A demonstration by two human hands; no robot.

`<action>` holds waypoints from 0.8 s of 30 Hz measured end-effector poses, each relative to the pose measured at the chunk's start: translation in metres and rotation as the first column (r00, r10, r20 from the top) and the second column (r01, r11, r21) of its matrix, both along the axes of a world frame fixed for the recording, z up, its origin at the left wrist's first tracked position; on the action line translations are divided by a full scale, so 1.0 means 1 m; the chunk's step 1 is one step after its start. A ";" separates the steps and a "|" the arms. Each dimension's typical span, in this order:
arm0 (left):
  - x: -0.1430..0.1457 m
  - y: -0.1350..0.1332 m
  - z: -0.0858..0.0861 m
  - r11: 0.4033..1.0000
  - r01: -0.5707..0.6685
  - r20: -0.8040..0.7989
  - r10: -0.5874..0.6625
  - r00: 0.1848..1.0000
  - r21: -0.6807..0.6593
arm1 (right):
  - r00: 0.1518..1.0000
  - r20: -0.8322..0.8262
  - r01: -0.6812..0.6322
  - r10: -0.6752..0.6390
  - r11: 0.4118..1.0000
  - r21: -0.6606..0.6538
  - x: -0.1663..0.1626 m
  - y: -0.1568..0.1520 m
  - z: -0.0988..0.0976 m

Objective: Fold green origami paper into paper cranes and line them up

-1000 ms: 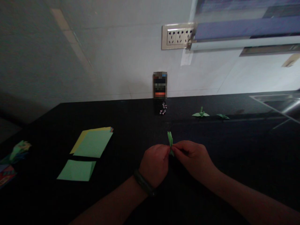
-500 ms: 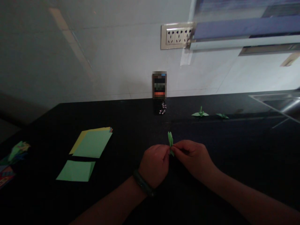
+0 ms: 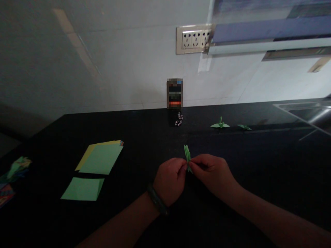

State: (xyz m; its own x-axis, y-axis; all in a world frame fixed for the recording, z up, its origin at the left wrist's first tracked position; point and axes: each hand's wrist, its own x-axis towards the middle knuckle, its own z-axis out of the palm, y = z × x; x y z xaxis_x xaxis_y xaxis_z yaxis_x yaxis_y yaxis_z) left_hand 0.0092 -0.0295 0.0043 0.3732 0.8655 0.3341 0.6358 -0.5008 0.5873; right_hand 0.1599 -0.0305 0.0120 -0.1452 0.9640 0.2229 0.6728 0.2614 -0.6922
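Observation:
A narrow folded piece of green paper (image 3: 187,153) stands upright between my hands, its tips pointing up and away from me. My left hand (image 3: 171,179), with a dark band at the wrist, pinches it from the left. From the right, my right hand (image 3: 216,174) holds it between thumb and index finger. The fingers cover much of its lower part, though a small tip shows below them. Beyond my hands, to the right, a green paper crane (image 3: 220,124) with spread wings sits on the black counter (image 3: 144,131). Another small folded green paper piece (image 3: 244,127) lies beside it.
On the left lie a stack of green and yellow paper sheets (image 3: 102,159) and a creased green sheet (image 3: 83,188). Crumpled colourful paper (image 3: 19,167) is at the far left. A phone (image 3: 175,93) leans on the wall behind a beaded string (image 3: 179,119). A sink (image 3: 305,112) is at right.
Both hands keep their pinch on the folded green paper, with only a very slight shift of the fingers. The whole view has moved a little.

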 end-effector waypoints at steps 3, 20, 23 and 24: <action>0.001 -0.001 0.000 1.000 0.011 -0.026 -0.010 1.000 0.023 | 0.998 0.058 0.008 -0.010 0.999 0.035 0.000 0.000 -0.001; 0.003 -0.006 0.003 0.989 -0.127 0.156 0.115 0.981 0.073 | 0.997 -0.081 -0.005 0.015 0.993 0.122 0.000 0.000 -0.004; 0.002 -0.005 0.002 0.976 -0.110 0.134 0.086 0.987 0.185 | 0.986 -0.161 -0.012 0.029 0.994 0.107 -0.001 0.000 -0.005; 0.002 -0.005 0.002 0.968 -0.109 0.126 0.082 0.989 0.226 | 0.983 -0.180 -0.016 0.036 0.994 0.110 -0.001 0.000 -0.005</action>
